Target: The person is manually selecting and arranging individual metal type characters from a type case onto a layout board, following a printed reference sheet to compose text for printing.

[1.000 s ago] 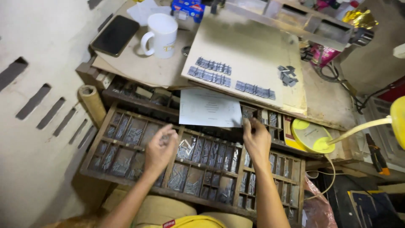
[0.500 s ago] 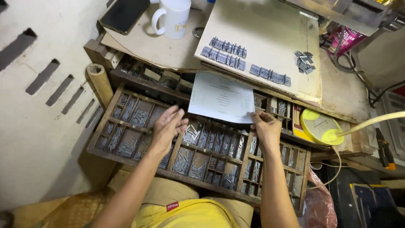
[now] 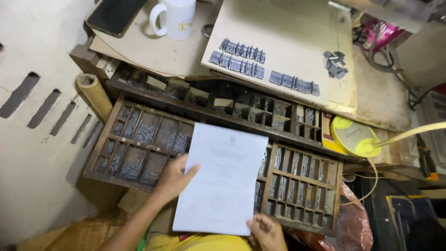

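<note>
A white printed paper sheet [image 3: 222, 179] lies over the middle of a wooden compartment tray [image 3: 111, 124] filled with small grey metal type pieces. My left hand [image 3: 173, 178] grips the sheet's left edge, thumb on top. My right hand [image 3: 266, 231] holds its lower right corner. Above, a pale slanted board [image 3: 288, 42] carries rows of set metal type [image 3: 241, 58] and a small loose pile of type [image 3: 335, 63].
A second, darker type tray [image 3: 241, 104] sits behind the first. A white mug [image 3: 175, 17] and a black phone [image 3: 115, 15] rest on the bench at top left. A yellow lamp base [image 3: 354, 137] stands at right; a cardboard tube [image 3: 94, 95] lies at left.
Both hands left the tray compartments and took hold of the paper sheet, which has been pulled down from the tray's upper edge toward me. The camera has moved closer.
</note>
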